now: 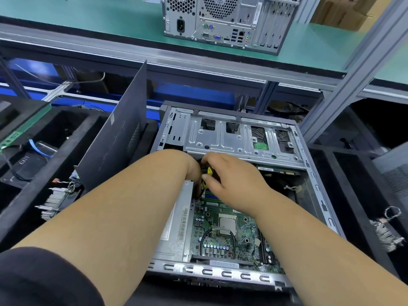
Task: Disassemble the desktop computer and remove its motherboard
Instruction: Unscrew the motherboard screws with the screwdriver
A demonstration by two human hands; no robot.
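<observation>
An open desktop case (313,173) lies flat in front of me, side panel off. Inside, the green motherboard (242,230) shows a bare silver CPU (227,225) and a black cable looping beside it. A silver power supply (176,224) lies along the case's left side. Above the board sits the metal drive cage (223,138). My right hand (231,180) grips a yellow-and-black tool (208,172) at the board's upper left corner. My left hand (185,164) reaches in beside it; its fingers are hidden under the cage edge and behind the right hand.
The removed dark side panel (119,140) leans upright left of the case. A finned heatsink (55,202) lies in a black bin at the left, another heatsink (386,233) in a bin at the right. A second computer tower (225,21) stands on the green shelf above.
</observation>
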